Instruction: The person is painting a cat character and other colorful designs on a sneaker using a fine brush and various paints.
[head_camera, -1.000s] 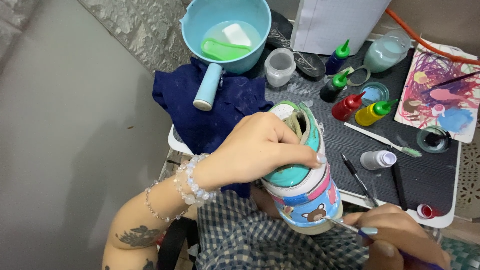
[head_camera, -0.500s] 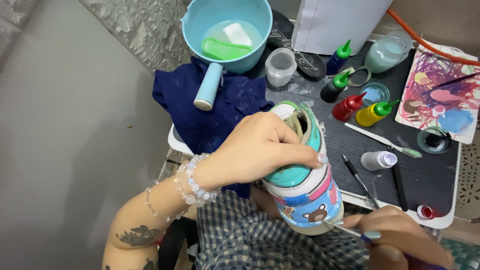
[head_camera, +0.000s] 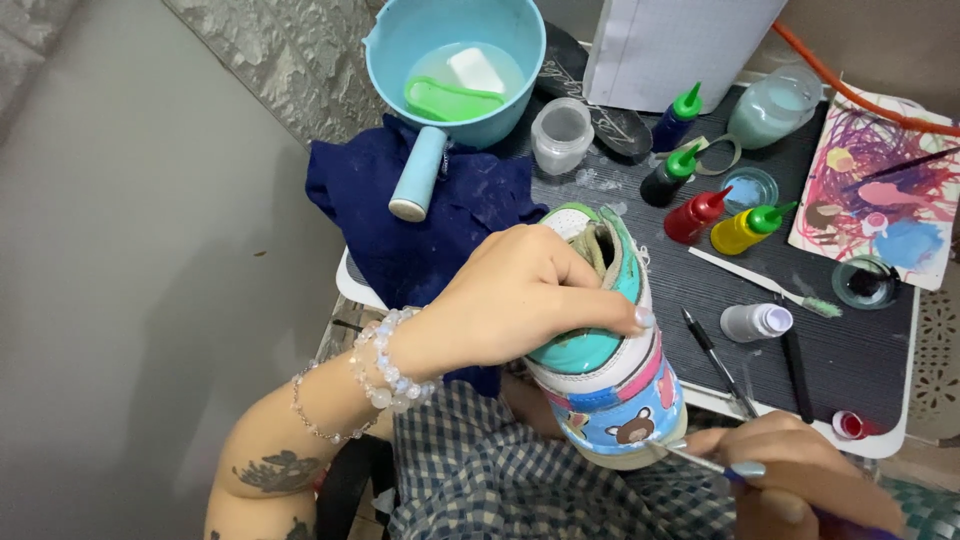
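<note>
Fingers (head_camera: 560, 275) of the left hand (head_camera: 510, 300) wrap over the top of a painted shoe (head_camera: 615, 385), clamping it toe-down above the lap, just in front of the table (head_camera: 640, 240). Right hand (head_camera: 790, 485), cut off by the lower edge, pinches a thin brush (head_camera: 700, 462) whose tip meets the shoe's toe; the brush handle is mostly hidden. Behind stand paint bottles (head_camera: 720, 215), a blue cloth (head_camera: 440, 210) and a water bowl (head_camera: 455, 60).
</note>
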